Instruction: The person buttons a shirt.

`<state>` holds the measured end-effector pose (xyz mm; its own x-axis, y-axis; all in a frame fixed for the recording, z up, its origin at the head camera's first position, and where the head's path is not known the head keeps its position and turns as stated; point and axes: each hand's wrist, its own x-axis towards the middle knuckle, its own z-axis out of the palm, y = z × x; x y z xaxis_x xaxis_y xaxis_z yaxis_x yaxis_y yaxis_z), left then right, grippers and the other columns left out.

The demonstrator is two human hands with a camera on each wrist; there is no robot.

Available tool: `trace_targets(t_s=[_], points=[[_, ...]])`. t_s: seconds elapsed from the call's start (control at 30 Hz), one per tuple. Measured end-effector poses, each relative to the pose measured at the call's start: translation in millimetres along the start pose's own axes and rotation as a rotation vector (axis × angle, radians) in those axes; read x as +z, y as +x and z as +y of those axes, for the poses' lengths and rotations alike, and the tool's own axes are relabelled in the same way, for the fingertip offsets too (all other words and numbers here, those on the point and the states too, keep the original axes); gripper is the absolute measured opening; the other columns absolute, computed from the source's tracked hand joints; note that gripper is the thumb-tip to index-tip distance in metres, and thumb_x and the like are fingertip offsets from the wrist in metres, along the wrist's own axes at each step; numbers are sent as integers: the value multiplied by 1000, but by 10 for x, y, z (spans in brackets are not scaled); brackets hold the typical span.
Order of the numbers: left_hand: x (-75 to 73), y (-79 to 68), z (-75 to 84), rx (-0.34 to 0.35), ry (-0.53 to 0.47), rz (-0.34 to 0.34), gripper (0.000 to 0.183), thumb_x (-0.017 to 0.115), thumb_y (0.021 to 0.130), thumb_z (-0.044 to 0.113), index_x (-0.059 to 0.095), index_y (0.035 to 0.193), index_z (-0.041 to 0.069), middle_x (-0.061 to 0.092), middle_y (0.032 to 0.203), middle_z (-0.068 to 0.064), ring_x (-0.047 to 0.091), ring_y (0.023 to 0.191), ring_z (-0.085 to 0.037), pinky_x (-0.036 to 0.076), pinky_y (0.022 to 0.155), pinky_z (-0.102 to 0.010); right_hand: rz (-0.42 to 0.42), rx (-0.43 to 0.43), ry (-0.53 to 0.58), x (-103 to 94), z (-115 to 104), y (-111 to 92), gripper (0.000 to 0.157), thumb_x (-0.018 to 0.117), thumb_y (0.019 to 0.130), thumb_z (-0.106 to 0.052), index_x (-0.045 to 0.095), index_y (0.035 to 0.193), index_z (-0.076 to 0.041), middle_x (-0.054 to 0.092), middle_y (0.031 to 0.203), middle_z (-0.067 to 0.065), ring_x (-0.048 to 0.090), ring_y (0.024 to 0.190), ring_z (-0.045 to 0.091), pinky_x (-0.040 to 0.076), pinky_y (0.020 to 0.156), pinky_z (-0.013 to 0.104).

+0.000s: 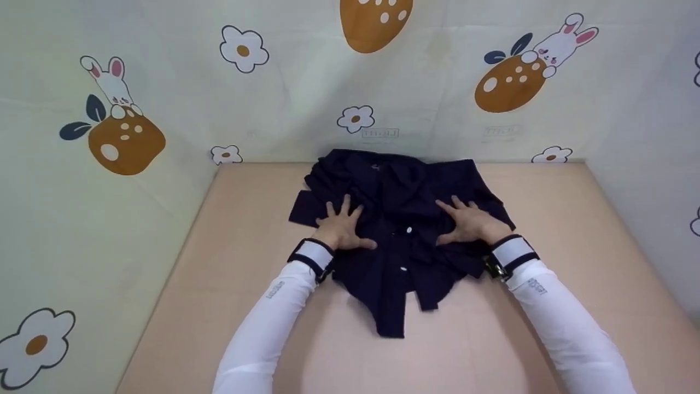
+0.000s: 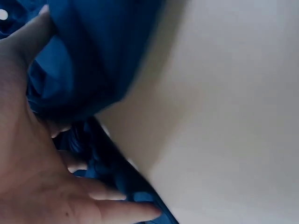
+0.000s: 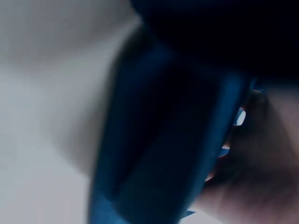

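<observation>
A dark navy button-up shirt (image 1: 383,191) lies crumpled on the table, its collar toward the back wall and its lower edges uneven at the front. White buttons run down its middle. My left hand (image 1: 340,227) rests on the shirt's left part with fingers spread. On the right part lies my right hand (image 1: 471,221), its fingers also spread and the thumb toward the middle. In the left wrist view, a raised fold of blue fabric (image 2: 103,51) covers part of the thumb side. A blurred fold (image 3: 163,140) hides most of the right fingers in the right wrist view.
The light tan tabletop (image 1: 235,328) extends around the shirt. A pale wall covering (image 1: 295,87) printed with flowers, rabbits and brown fruit stands behind it and on both sides. The shirt's back edge lies close to the rear wall.
</observation>
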<state>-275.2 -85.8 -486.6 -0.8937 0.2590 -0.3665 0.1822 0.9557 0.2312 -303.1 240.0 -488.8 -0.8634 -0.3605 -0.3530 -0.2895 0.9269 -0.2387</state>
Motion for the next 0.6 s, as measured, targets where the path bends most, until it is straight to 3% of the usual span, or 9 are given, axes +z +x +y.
trace_targets(t_s=[0.17, 0.27, 0.33, 0.4, 0.53, 0.6], points=[[25, -94, -281, 75, -14, 13, 103, 70, 87, 68, 23, 166, 23, -5, 175, -11, 0, 155, -57, 22, 115, -79, -35, -69, 14, 76, -182, -106, 114, 70, 83, -72, 18, 166, -14, 11, 168, 34, 17, 146, 68, 27, 113, 77], [11, -156, -422, 126, -42, 10, 97, 71, 89, 62, 26, 165, 22, -4, 175, -9, 1, 154, -57, 22, 115, -78, 15, -167, 114, 75, -122, -185, 103, 70, 90, -63, 25, 164, -7, 20, 165, 35, 23, 148, 62, 27, 118, 71], [-18, -193, -513, 168, -73, 23, 89, 68, 95, 54, 27, 165, 18, -1, 175, -10, 8, 154, -57, 24, 118, -74, 100, -213, 199, 44, -19, -252, 87, 69, 96, -51, 36, 159, -2, 34, 160, 34, 34, 146, 55, 31, 119, 65], [-70, -241, -613, 198, -103, 63, 79, 63, 100, 43, 29, 164, 13, 6, 175, -13, 20, 153, -54, 28, 120, -68, 250, -218, 228, -2, 100, -328, 67, 67, 100, -40, 50, 150, 1, 51, 150, 31, 49, 139, 49, 39, 115, 61], [-210, -323, -853, 180, -121, 241, 55, 52, 102, 19, 46, 152, -3, 37, 162, -25, 46, 142, -48, 38, 118, -57, 498, -96, 131, -118, 284, -470, 45, 64, 103, -29, 64, 135, 2, 66, 132, 29, 63, 120, 50, 50, 98, 64], [-256, -327, -970, 134, -119, 314, 49, 51, 101, 13, 53, 144, -8, 49, 152, -29, 51, 138, -47, 42, 115, -56, 517, -22, 55, -156, 359, -506, 45, 62, 103, -28, 63, 136, 4, 64, 132, 32, 63, 115, 55, 51, 91, 67]])
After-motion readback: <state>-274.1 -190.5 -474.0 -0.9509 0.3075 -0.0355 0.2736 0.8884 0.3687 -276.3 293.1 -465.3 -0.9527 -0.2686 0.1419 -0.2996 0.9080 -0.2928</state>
